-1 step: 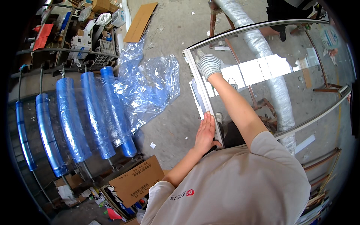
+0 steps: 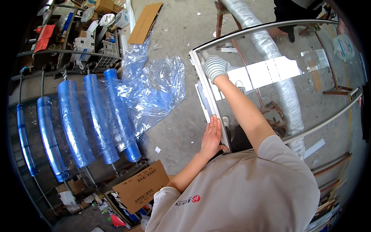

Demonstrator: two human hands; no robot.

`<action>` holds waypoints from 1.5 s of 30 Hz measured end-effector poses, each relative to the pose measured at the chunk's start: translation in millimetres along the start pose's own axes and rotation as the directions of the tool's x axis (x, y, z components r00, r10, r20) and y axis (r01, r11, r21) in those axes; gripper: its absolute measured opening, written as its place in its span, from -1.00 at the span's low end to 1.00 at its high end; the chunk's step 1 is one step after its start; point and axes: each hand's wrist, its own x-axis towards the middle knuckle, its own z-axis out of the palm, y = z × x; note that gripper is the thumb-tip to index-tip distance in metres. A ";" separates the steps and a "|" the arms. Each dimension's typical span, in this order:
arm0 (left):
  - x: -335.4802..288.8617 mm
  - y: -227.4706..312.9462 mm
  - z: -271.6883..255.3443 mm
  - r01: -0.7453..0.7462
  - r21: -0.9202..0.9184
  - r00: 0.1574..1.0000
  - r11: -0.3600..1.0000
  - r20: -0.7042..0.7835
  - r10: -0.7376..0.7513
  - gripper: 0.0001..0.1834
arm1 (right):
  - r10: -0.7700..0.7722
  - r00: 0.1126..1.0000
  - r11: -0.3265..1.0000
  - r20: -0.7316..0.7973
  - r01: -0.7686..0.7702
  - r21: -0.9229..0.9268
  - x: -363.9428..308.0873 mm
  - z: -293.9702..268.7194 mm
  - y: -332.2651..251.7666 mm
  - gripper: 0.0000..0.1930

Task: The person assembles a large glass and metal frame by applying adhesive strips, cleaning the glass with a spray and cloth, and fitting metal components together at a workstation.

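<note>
On the far left, a metal rack held five long rolls of blue plastic film (image 2: 74, 123), set side by side on rods. Beyond the rack's far end stood shelving with cartons, a red sheet (image 2: 44, 38) and a grey slatted crate (image 2: 109, 49). A brown cardboard sheet (image 2: 141, 186) leaned at the rack's near right corner, and crumpled blue film (image 2: 158, 91) spread from the rightmost roll across the concrete floor (image 2: 170, 143). Farther right, the white-framed glass panel (image 2: 309, 102) reached from the person's front toward the right. The bare left hand (image 2: 212, 137) lay against the panel's left edge near its near-left corner, fingers straight and together, thumb spread aside, pressed to the frame rather than wrapped round it. The right hand (image 2: 215, 67), in a striped knit glove, was at the far-left corner with its fingers toward the frame; whether they had hold of it could not be told. A white sheet (image 2: 262, 73) showed within the frame, on or under the glass, and a silvery plastic-wrapped bundle (image 2: 288, 96) ran beneath the panel from its far edge to its near edge. Toward the far-right corner were a tape roll (image 2: 343, 47) and a co-worker's dark clothing (image 2: 295, 13).
</note>
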 end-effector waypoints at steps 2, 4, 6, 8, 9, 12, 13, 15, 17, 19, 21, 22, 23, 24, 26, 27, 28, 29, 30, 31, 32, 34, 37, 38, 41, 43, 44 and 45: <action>-0.1 -0.4 0.8 -0.005 0.002 1.000 1.000 -0.001 0.005 0.42 | -0.001 1.000 1.000 0.002 0.001 -0.030 1.6 5.1 1.4 -0.65; 0.8 -0.5 0.1 -0.012 0.002 1.000 1.000 0.002 0.012 0.43 | 0.004 1.000 0.998 0.005 -0.004 -0.061 5.1 10.6 4.3 -0.66; 0.7 1.0 0.4 -0.006 0.010 1.000 1.000 -0.005 0.006 0.43 | -0.066 0.997 0.993 0.047 0.070 -0.097 8.1 13.3 4.8 -0.65; 0.5 0.9 1.5 0.002 0.017 1.000 1.000 0.000 -0.002 0.44 | -0.072 0.996 0.990 0.059 0.078 -0.115 11.1 12.3 4.4 -0.64; 0.7 0.5 1.8 0.009 0.022 1.000 1.000 0.004 -0.009 0.44 | -0.076 0.994 0.987 0.072 0.085 -0.135 11.5 10.0 4.3 -0.64; 0.2 -0.7 2.3 0.000 0.032 1.000 0.999 -0.004 0.001 0.45 | -0.108 0.985 0.986 0.136 0.124 -0.115 10.8 -15.2 1.9 -0.63; -0.3 -1.0 2.5 -0.002 0.035 1.000 0.999 -0.004 0.002 0.45 | -0.107 0.971 0.986 0.215 0.131 -0.100 11.7 -22.2 0.7 -0.62; 0.1 -0.4 1.8 -0.003 0.034 1.000 0.999 -0.002 0.003 0.45 | -0.126 0.981 0.992 0.147 0.127 -0.002 19.4 -10.7 16.1 -0.63; -0.5 -1.1 2.3 -0.007 0.033 1.000 0.999 -0.003 0.008 0.45 | -0.091 0.989 0.959 0.116 0.056 0.279 23.1 -5.0 25.6 -0.61; 0.2 -1.8 1.7 -0.009 0.031 1.000 0.999 -0.006 0.010 0.45 | -0.057 0.989 0.932 0.134 0.004 0.363 29.1 0.7 29.5 -0.58; -0.2 -1.9 2.2 -0.025 0.028 1.000 0.999 -0.009 0.025 0.45 | 0.004 0.992 0.910 0.125 -0.055 0.410 28.0 0.1 26.4 -0.59; -0.5 -1.8 2.1 -0.022 0.025 1.000 0.999 -0.009 0.023 0.45 | 0.005 0.990 0.904 0.143 -0.066 0.423 31.8 5.0 26.4 -0.60; -0.6 -1.4 1.8 -0.022 0.022 1.000 1.000 -0.009 0.023 0.45 | 0.003 0.989 0.905 0.146 -0.065 0.421 30.7 2.7 23.8 -0.60; -0.6 -1.4 1.8 -0.022 0.020 1.000 1.000 -0.009 0.022 0.45 | -0.004 0.988 0.917 0.157 -0.059 0.393 29.5 -1.0 21.3 -0.60; -0.3 -2.0 2.2 -0.026 0.012 1.000 1.000 -0.013 0.026 0.45 | -0.010 0.986 0.930 0.168 -0.053 0.365 30.0 -0.7 21.6 -0.61; -0.2 -2.0 2.3 -0.032 0.008 0.999 0.999 -0.016 0.032 0.45 | -0.033 0.986 0.938 0.164 -0.026 0.345 32.5 2.7 24.4 -0.60; -0.3 -1.8 2.7 -0.033 0.008 0.999 0.999 -0.016 0.033 0.45 | -0.056 0.986 0.945 0.160 0.001 0.326 34.0 5.1 27.0 -0.60; -0.5 -2.1 2.7 -0.030 0.013 0.999 0.999 -0.012 0.030 0.45 | -0.057 0.986 0.946 0.160 0.002 0.326 33.8 4.1 26.2 -0.60; -0.4 -2.2 2.6 -0.027 0.018 1.000 0.999 -0.007 0.027 0.45 | -0.078 0.984 0.957 0.161 0.029 0.288 33.5 2.8 25.9 -0.60; -0.3 -2.0 2.6 -0.028 0.019 1.000 0.999 -0.008 0.028 0.45 | -0.099 0.982 0.967 0.164 0.055 0.250 33.2 1.1 25.9 -0.60; -0.4 -2.0 2.9 -0.027 0.018 1.000 0.999 -0.011 0.027 0.45 | -0.097 0.982 0.967 0.163 0.054 0.250 30.9 -5.7 23.0 -0.60; -0.3 -1.8 3.3 -0.028 0.018 1.000 0.999 -0.012 0.028 0.45 | -0.140 0.966 0.956 0.219 0.074 0.284 27.0 -20.0 15.9 -0.62; 1.1 -0.8 1.9 -0.021 0.041 1.000 0.999 0.002 0.021 0.45 | -0.181 0.957 0.981 0.225 0.160 0.108 32.0 -19.8 18.0 -0.63; 1.1 -1.1 2.0 -0.021 0.043 1.000 0.999 -0.004 0.021 0.45 | -0.198 0.959 0.980 0.203 0.186 0.074 34.9 -16.6 18.7 -0.66; 1.5 0.3 0.9 -0.018 0.043 1.000 0.999 -0.009 0.018 0.45 | -0.221 0.944 0.975 0.243 0.210 0.071 42.9 -16.5 24.2 -0.67; 1.4 0.5 0.5 -0.012 0.041 1.000 0.999 -0.011 0.012 0.45 | -0.245 0.939 0.970 0.241 0.235 0.069 45.9 -18.4 27.5 -0.68; 1.3 -0.1 0.3 -0.014 0.038 1.000 0.999 -0.014 0.015 0.45 | -0.253 0.926 0.967 0.280 0.233 0.103 49.5 -19.8 28.6 -0.67; 1.1 -0.7 0.2 -0.016 0.036 1.000 0.999 -0.018 0.017 0.46 | -0.262 0.911 0.964 0.319 0.229 0.136 51.7 -20.6 30.2 -0.66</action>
